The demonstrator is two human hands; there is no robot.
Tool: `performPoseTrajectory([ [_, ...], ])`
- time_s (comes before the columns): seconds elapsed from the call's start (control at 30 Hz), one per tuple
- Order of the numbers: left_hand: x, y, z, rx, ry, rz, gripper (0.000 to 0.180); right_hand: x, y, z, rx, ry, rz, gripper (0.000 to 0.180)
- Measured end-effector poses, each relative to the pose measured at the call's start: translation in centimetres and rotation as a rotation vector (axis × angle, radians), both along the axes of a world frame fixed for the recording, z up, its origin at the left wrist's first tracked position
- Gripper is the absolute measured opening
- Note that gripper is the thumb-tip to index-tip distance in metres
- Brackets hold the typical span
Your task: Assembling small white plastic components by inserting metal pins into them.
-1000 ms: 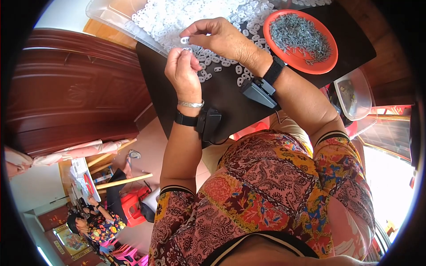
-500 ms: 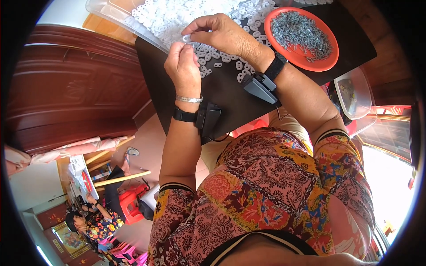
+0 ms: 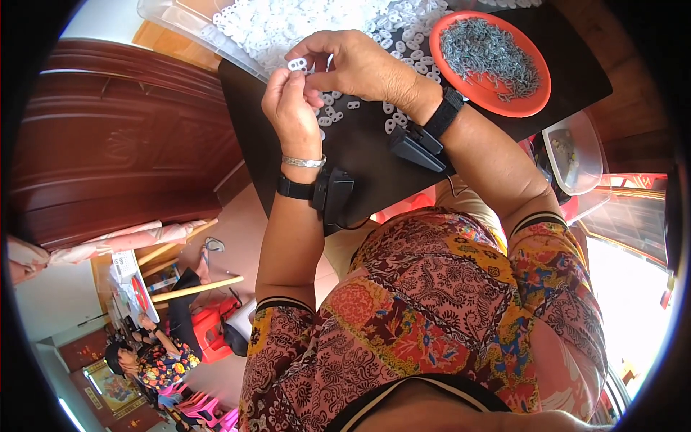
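Note:
A small white oval plastic piece with two holes [image 3: 296, 65] stands upright at the fingertips of my left hand [image 3: 291, 104], pinched between thumb and forefinger. My right hand [image 3: 356, 68] curls over from the right. Its forefinger tip is beside the white piece and its thumb is apart from that finger, close to my left fingers. No object shows between the right fingers, though the tips are partly hidden. More loose white pieces [image 3: 389, 109] lie on the dark table [image 3: 353, 162] around and beyond my hands.
A clear plastic bin [image 3: 209, 36] heaped with white pieces [image 3: 266, 29] stands at the far side. An orange-red plate [image 3: 497, 101] of small grey metal nails [image 3: 486, 54] is at the right. Black devices [image 3: 335, 194] are strapped to both wrists. Another person [image 3: 155, 360] sits at lower left.
The white piece has risen clear of the fingers and now faces up at the left fingertips. My right thumb has come down and away from its forefinger, opening a gap.

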State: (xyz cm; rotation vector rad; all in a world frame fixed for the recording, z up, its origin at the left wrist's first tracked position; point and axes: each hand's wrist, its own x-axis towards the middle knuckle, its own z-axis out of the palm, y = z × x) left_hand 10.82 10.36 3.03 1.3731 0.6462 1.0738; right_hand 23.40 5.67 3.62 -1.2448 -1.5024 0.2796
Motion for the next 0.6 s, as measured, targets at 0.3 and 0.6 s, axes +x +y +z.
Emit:
performPoseTrajectory([
  [0.3, -0.07, 0.23, 0.04, -0.015, -0.077, 0.002, 0.019, -0.19, -0.26, 0.32, 0.063, -0.121, -0.055, 0.029],
  [0.6, -0.03, 0.15, 0.31, 0.03, -0.053, -0.035, 0.02, -0.36, -0.37, 0.31, 0.074, -0.161, -0.073, 0.029],
])
